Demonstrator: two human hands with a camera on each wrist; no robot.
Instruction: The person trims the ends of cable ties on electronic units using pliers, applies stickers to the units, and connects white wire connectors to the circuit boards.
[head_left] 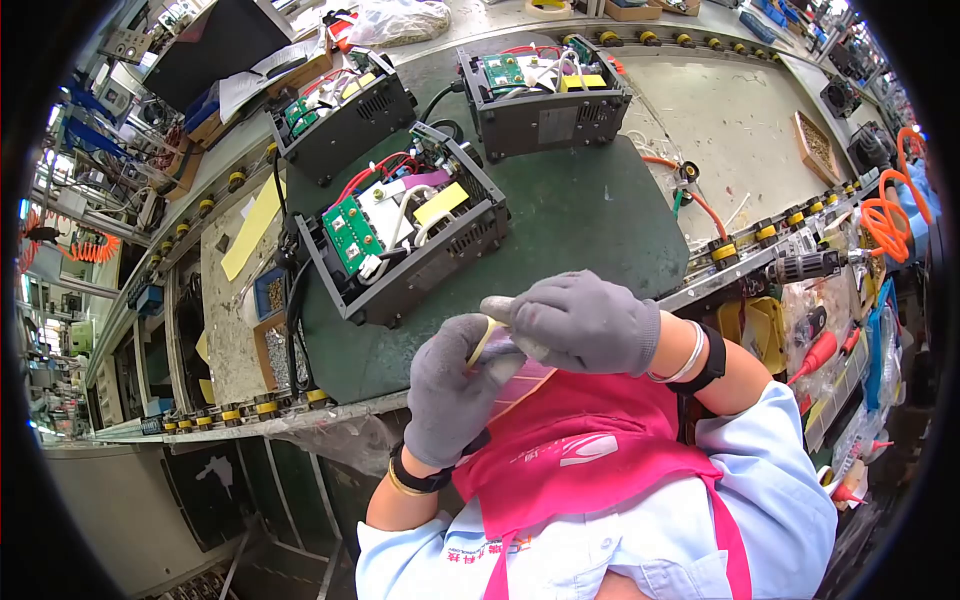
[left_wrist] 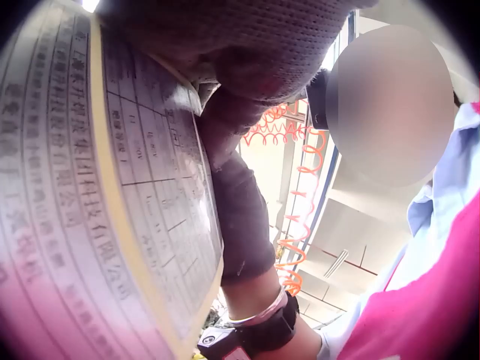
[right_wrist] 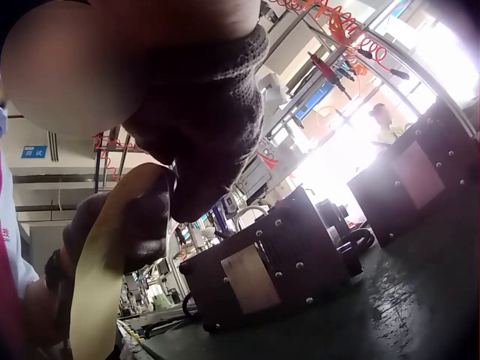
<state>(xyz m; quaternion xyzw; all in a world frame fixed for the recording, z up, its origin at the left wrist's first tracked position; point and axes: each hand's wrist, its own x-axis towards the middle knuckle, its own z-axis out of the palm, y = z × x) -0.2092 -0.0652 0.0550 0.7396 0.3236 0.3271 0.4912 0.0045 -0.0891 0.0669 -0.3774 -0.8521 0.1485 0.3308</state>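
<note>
Both gloved hands meet in front of the apron in the head view. My left hand (head_left: pixel 447 388) grips a strip of printed labels (left_wrist: pixel 161 172) with a yellowish backing. My right hand (head_left: pixel 592 326) pinches the strip at its upper edge, thumb and fingertips close to the left fingers. In the left wrist view the strip shows rows of printed characters and a ruled table on a silvery face. Its plain yellowish back (right_wrist: pixel 97 281) curves down in the right wrist view. Just beyond the hands stands an open black device case (head_left: pixel 430 265) with a green circuit board inside.
Two more open device cases, one at the back left (head_left: pixel 340 125) and one at the back right (head_left: pixel 545 110), stand on the green mat (head_left: pixel 600 210). Roller rails (head_left: pixel 725 252) run along the bench. A power screwdriver (head_left: pixel 805 266) and red-handled tools (head_left: pixel 818 352) lie at the right.
</note>
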